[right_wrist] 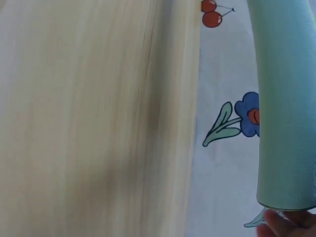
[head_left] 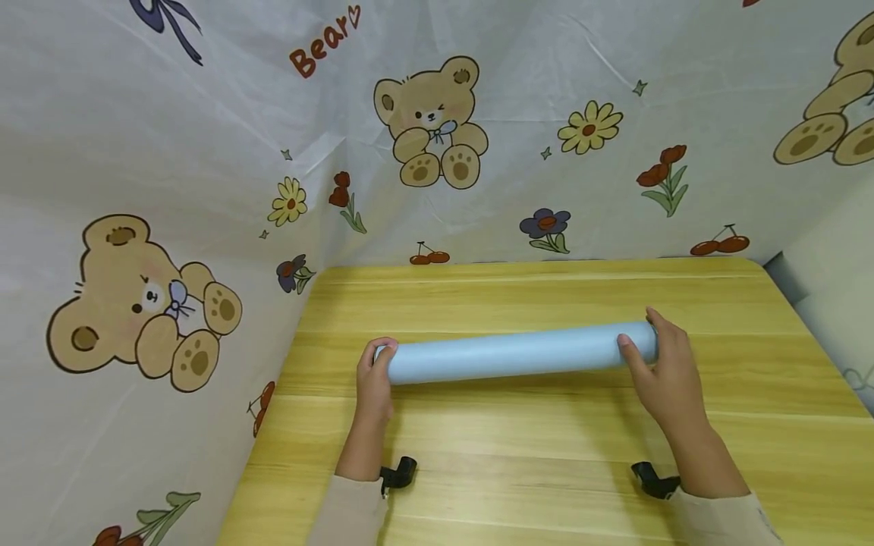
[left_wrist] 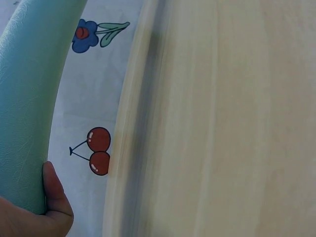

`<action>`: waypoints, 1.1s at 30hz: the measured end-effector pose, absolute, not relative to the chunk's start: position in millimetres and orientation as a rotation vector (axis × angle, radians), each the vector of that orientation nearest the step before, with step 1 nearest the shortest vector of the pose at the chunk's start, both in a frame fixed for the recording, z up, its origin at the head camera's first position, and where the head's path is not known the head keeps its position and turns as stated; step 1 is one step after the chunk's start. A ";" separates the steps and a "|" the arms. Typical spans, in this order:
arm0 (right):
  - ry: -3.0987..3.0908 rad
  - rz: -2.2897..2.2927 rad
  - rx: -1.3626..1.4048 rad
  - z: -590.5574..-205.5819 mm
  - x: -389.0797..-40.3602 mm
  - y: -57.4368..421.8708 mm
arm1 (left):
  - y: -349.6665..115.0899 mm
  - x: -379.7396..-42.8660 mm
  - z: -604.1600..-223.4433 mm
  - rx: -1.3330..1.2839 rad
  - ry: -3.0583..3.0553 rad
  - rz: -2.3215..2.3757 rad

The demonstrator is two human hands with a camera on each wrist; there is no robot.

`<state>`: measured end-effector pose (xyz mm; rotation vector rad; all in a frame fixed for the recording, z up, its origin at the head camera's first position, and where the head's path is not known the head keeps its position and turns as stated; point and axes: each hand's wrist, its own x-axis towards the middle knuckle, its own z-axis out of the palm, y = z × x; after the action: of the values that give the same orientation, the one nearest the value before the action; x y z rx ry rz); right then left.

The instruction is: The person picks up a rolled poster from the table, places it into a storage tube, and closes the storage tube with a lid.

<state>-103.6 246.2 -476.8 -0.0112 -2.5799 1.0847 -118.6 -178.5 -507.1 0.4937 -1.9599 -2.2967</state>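
Observation:
A long light-blue roll of smooth sheet material is held above the wooden table, its right end slightly farther back than its left. The left hand grips the left end, thumb on the near side. At the right end, the right hand holds the roll with its thumb in front and fingers around the end. In the left wrist view the roll looks greenish with a finely textured surface, and the left thumb lies against it. The right wrist view shows the roll's end with fingertips below it.
The wood-grain table spreads beneath both hands. A white cloth printed with bears, flowers and cherries hangs behind it and along the left. Black wrist mounts sit at both sleeves. A pale surface lies past the table's right edge.

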 end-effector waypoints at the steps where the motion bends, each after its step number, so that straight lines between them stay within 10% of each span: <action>1: -2.619 1.144 -0.047 -476.9 -102.1 247.8 | -178.5 -118.7 -507.3 0.493 -1.950 -2.297; 33: -2.534 1.730 -0.370 -508.5 -102.7 234.5 | -167.5 -118.5 -514.9 0.638 -2.277 -1.985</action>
<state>-102.7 234.5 -508.5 -0.3703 -2.5345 1.7300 -118.5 -167.5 -514.9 0.6382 -2.2774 -1.9846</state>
